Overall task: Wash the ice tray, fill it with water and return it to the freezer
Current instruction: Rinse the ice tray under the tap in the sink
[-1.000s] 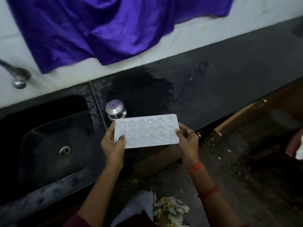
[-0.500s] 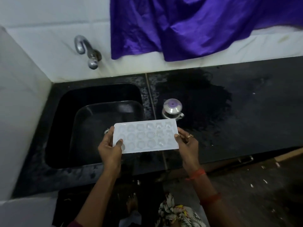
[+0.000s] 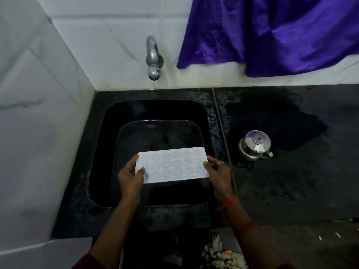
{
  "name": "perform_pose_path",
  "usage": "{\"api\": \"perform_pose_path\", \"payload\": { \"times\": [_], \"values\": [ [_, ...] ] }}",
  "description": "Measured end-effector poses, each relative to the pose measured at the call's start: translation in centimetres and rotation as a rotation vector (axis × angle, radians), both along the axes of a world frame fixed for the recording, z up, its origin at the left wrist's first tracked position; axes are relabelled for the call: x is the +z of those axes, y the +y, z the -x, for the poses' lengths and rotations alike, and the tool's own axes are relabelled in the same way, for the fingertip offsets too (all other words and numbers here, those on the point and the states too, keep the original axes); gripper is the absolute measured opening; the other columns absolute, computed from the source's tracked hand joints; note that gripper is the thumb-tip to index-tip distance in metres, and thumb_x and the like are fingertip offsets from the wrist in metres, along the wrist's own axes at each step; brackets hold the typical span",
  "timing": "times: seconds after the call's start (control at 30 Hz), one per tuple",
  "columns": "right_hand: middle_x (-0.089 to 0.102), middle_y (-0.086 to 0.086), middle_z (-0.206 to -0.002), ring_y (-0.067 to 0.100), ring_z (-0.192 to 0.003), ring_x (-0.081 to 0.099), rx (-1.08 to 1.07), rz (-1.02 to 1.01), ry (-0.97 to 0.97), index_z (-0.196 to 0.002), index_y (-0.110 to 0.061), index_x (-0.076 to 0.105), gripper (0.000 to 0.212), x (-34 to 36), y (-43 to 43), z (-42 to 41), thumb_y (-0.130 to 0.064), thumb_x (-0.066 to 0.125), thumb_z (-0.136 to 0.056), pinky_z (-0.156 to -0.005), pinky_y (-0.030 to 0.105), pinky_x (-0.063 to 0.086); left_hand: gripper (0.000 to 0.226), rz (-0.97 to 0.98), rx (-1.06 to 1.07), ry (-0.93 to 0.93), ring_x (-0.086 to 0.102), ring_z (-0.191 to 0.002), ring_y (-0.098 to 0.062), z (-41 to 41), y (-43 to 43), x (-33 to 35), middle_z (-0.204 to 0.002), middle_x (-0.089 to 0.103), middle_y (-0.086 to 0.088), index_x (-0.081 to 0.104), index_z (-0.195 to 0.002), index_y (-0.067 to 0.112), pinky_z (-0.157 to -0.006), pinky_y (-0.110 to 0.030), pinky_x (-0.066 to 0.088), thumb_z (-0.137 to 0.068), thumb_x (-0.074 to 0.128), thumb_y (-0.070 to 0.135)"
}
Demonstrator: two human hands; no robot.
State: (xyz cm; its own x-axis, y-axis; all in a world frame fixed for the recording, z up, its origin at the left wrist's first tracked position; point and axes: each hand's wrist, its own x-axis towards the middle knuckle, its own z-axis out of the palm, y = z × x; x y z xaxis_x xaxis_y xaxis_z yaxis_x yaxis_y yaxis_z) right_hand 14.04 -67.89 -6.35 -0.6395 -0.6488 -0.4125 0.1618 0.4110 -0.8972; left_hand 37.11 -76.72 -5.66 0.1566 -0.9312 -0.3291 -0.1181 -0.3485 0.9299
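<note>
A white ice tray (image 3: 172, 165) with several round moulds is held level over the near half of the black sink (image 3: 108, 121). My left hand (image 3: 131, 176) grips its left end, thumb on top. My right hand (image 3: 218, 171), a ring on one finger, grips its right end. A metal tap (image 3: 153, 59) juts from the white tiled wall above the sink's far side, and no water runs from it. The freezer is out of sight.
A small steel pot with a lid (image 3: 254, 145) stands on the dark wet counter (image 3: 291, 171) just right of the sink. A purple cloth (image 3: 272, 33) hangs over the wall at the upper right. A white tiled side wall (image 3: 38, 133) closes off the left.
The tray, held in both hands, has shifted left from above the counter beside the steel pot to above the sink. The view has swung left, bringing the tap to the middle.
</note>
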Motion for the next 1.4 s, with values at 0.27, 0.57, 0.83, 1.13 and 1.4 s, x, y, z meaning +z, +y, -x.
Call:
{"api": "perform_pose_path", "payload": {
  "times": [0.27, 0.57, 0.83, 1.13, 1.4],
  "values": [
    [0.073, 0.012, -0.097, 0.018, -0.079, 0.072, 0.129, -0.129, 0.043, -0.113, -0.003, 0.071, 0.026, 0.0, -5.6, -0.8, -0.014, 0.068, -0.089, -0.051, 0.019, 0.053, 0.033, -0.137, -0.043, -0.088, 0.066, -0.104, -0.027, -3.0, -4.5, -2.1, -0.116, 0.069, -0.016, 0.068, -0.121, 0.000, -0.099, -0.039, 0.052, -0.088, 0.068, -0.005],
    [0.065, 0.002, -0.066, 0.003, -0.055, 0.058, 0.293, -0.343, 0.216, -0.081, -0.004, 0.074, 0.019, 1.8, -9.7, -0.4, -0.021, 0.068, -0.086, -0.039, 0.005, 0.036, 0.012, -0.327, -0.094, -0.087, 0.065, -0.071, -0.024, -4.5, -6.8, -3.5, -0.074, 0.071, -0.011, 0.076, -0.094, -0.003, -0.067, -0.027, 0.051, -0.087, 0.073, 0.007],
    [0.069, 0.016, -0.082, 0.027, -0.074, 0.073, 0.432, -0.493, 0.164, -0.083, 0.001, 0.068, 0.054, 0.6, -11.7, 0.1, -0.044, 0.074, -0.054, -0.055, 0.044, 0.062, 0.028, -0.487, -0.146, -0.062, 0.070, -0.070, -0.028, -5.7, -8.5, -3.5, -0.084, 0.072, -0.023, 0.071, -0.084, -0.012, -0.067, -0.035, 0.061, -0.084, 0.080, 0.015],
    [0.069, 0.018, -0.082, 0.033, -0.074, 0.072, 0.566, -0.591, 0.237, -0.080, 0.000, 0.066, 0.034, 3.0, -12.9, -1.0, -0.032, 0.072, -0.069, -0.060, 0.049, 0.062, 0.032, -0.509, -0.189, -0.154, 0.059, -0.040, -0.010, -5.7, -9.1, -1.8, -0.055, 0.063, -0.007, 0.064, -0.067, 0.000, -0.037, -0.017, 0.046, -0.086, 0.078, 0.021],
    [0.070, 0.020, -0.080, 0.036, -0.078, 0.072, 0.622, -0.593, 0.271, -0.074, -0.002, 0.064, 0.033, 3.7, -13.7, -0.6, -0.033, 0.073, -0.073, -0.067, 0.052, 0.062, 0.028, -0.537, -0.182, -0.139, 0.062, -0.067, -0.021, -5.6, -8.7, -0.8, -0.073, 0.065, -0.007, 0.066, -0.081, 0.010, -0.068, -0.035, 0.056, -0.088, 0.074, 0.036]
  ]
}}
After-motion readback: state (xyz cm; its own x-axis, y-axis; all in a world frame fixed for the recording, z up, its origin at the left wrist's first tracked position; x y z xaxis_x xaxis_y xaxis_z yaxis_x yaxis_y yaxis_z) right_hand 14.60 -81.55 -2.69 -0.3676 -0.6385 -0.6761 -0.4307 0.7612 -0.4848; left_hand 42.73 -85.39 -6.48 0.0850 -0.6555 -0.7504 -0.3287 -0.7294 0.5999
